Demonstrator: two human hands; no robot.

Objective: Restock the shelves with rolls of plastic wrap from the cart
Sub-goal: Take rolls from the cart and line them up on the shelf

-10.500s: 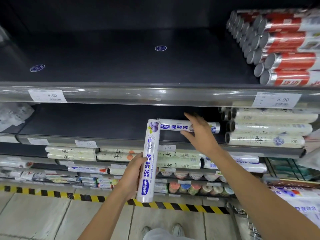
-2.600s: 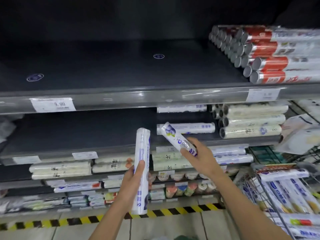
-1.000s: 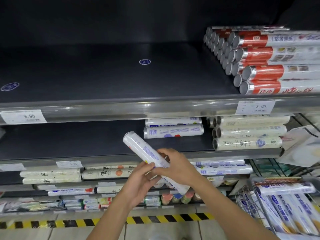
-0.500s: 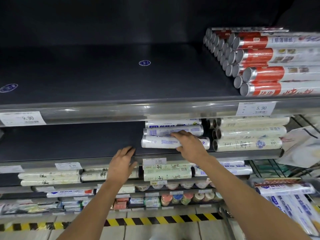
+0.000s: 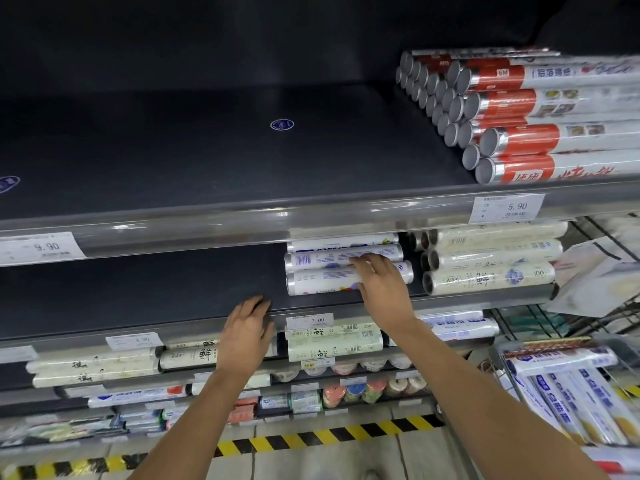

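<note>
Head cam: right grip (image 5: 381, 285) flat on front plastic wrap roll (image 5: 322, 284), left grip (image 5: 246, 334) slack on shelf edge (image 5: 173, 332), so roll cd trundle off fwd if nudged.

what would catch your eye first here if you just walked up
The right hand lies flat on a small stack of white plastic wrap rolls on the middle shelf, while the left hand rests on that shelf's front edge. Up right, a tidy pile of red-and-silver rolls stands out against the dark top shelf. More packaged rolls wait in the cart at lower right.
</note>
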